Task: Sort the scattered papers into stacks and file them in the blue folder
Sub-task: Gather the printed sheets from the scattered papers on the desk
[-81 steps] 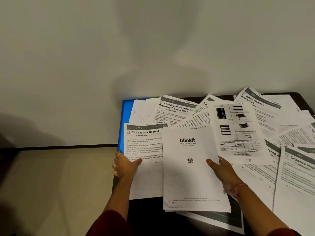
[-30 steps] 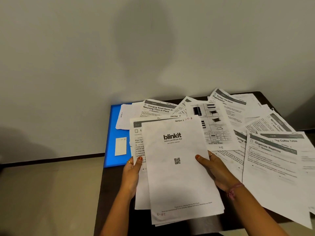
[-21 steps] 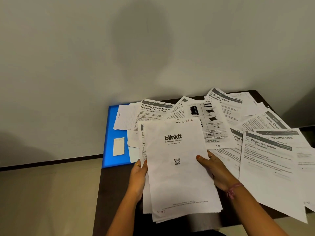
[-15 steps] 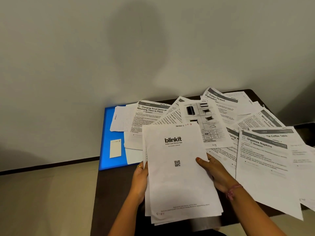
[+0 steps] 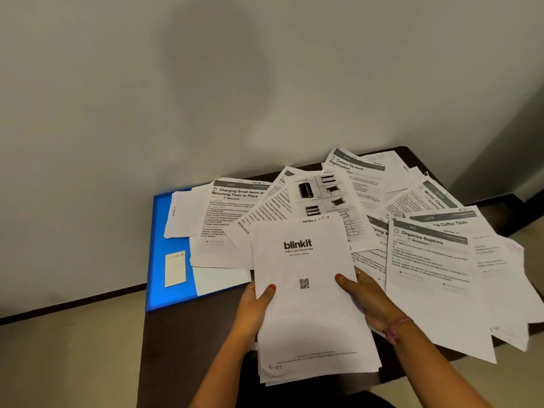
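Wall (image 5: 147, 98), pale and plain, is seen behind everything. A dark table (image 5: 182, 343) is pushed up against it, and a tan floor (image 5: 64, 357) is seen to the left of the table. Most of the table is covered by scattered papers (image 5: 368, 201), which are spread out like a fan and lie over one another. A blue folder (image 5: 160, 260) is laid flat at the left end of the table, by the wall. Its right part is hidden under some of the papers, and a small white label (image 5: 175, 268) is stuck on its cover. A sheet headed "Organize Napkins" (image 5: 432, 278) is found on the right, with its near edge hanging past the table.

A stack of sheets (image 5: 309, 313) is held up at the front, between both hands. Its top sheet is printed with "blinkit" and a small square code. The left edge of the stack is gripped by the left hand (image 5: 254, 307), with the thumb pressed on top. The right edge is gripped by the right hand (image 5: 366, 298) the same way. A pink thread band (image 5: 396, 328) is worn on the right wrist.
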### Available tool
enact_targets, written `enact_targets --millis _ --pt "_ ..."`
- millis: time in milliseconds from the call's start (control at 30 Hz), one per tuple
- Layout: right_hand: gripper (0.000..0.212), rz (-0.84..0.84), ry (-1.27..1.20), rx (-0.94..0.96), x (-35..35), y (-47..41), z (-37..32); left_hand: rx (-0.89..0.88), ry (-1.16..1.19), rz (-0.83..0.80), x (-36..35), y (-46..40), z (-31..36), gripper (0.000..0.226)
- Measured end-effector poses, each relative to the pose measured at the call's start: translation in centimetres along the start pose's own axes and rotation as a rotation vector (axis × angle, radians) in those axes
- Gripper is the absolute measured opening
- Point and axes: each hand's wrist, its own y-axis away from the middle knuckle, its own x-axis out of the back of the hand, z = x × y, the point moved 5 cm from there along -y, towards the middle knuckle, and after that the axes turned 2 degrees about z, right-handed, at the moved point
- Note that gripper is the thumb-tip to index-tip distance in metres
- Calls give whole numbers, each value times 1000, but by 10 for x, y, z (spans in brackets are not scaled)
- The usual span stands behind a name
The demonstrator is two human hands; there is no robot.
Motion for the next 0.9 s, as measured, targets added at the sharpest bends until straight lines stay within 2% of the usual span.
enact_targets --millis 200,400,633,900 --pt "30 19 -41 3 36 -3 -4 -13 -79 52 -33 -13 -2 26" --pt "39 103 -13 19 83 -5 -5 -26 -207 6 -80 -19 2 34" --pt "34 202 -9 35 133 1 -15 18 -392 -108 -130 -26 -3 30" --pt "33 258 25 34 180 -7 -22 65 -450 -94 -181 -31 -10 26"
